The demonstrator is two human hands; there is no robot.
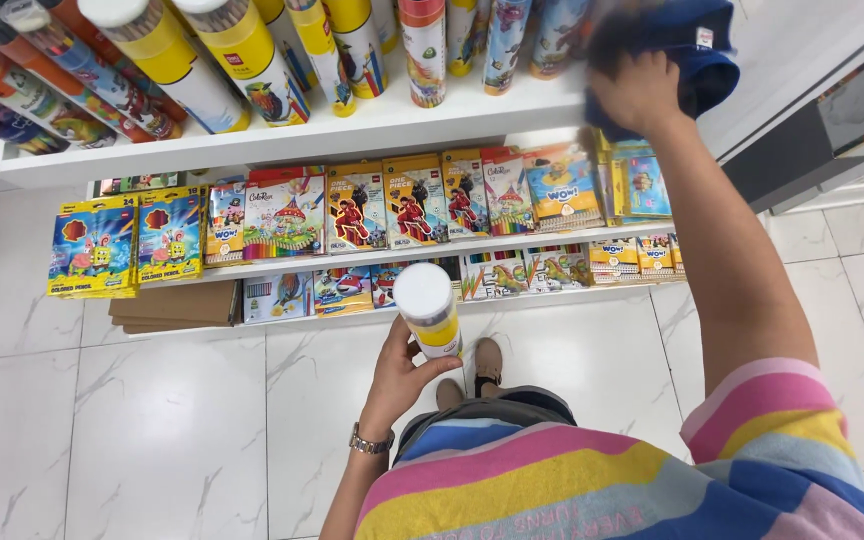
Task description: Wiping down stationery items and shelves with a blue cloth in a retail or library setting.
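Head view, looking down at white shelves: left hand (pixel 399 375) wrapped round a yellow pencil tube (pixel 428 310) with a white cap, held upright low by the waist, above the tiled floor (pixel 152 430). Right hand (pixel 637 92) up on the top shelf (pixel 382 125), pressing a blue cloth (pixel 687 50), apparently clenched though blurred. Coloured-pencil boxes (pixel 352 205) below.

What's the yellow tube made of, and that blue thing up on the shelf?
The yellow tube in the left hand looks like printed cardboard with a smooth white plastic-looking cap. The blue thing under the right hand looks like soft cloth: it folds and bunches.
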